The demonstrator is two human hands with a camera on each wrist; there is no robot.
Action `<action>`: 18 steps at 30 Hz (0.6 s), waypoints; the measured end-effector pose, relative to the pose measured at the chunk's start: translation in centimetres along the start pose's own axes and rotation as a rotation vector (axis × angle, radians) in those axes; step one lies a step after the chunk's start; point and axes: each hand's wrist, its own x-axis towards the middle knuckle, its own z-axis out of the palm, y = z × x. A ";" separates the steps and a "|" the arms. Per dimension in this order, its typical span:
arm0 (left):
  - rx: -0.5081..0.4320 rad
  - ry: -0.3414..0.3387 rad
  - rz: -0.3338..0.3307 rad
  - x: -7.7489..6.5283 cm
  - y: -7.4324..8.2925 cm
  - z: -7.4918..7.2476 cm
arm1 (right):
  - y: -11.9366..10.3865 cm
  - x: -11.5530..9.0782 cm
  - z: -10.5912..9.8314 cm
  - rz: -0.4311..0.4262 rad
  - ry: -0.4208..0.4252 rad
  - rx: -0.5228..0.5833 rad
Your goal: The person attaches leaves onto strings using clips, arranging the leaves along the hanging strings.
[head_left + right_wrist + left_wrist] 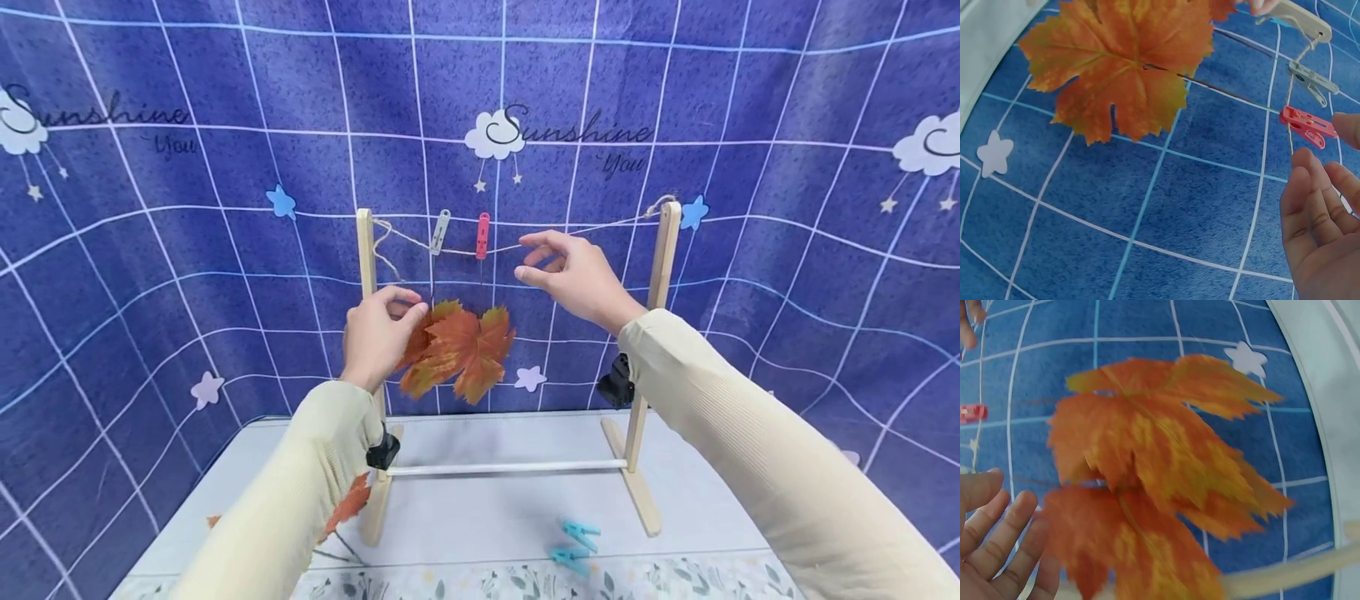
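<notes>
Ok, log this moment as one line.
left grip: empty, beside leaves | right grip: empty, near string | leaves: hanging by stems from grey clothespin and red clothespin | blue clothespins: on table

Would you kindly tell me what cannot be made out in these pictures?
- Head: how far the lying leaf extends, hidden behind the left sleeve; whether the orange scrap belongs to it.
- Left wrist: the rest of the bottom leaf, cut off by the lower edge.
- Right wrist: the large leaf's top, cut off by the upper edge; the right hand's thumb, by the right edge.
</notes>
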 end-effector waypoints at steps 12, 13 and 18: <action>0.093 -0.002 -0.024 -2.1 -3.7 -1.9 | 1.8 -2.6 0.1 -0.009 -0.052 -0.015; 0.095 -0.006 -0.030 -2.4 -3.9 -2.0 | 2.0 -2.9 0.1 -0.014 -0.054 -0.018; 0.107 -0.021 -0.045 -3.5 -5.1 -2.3 | 2.8 -4.3 0.6 -0.025 -0.064 -0.012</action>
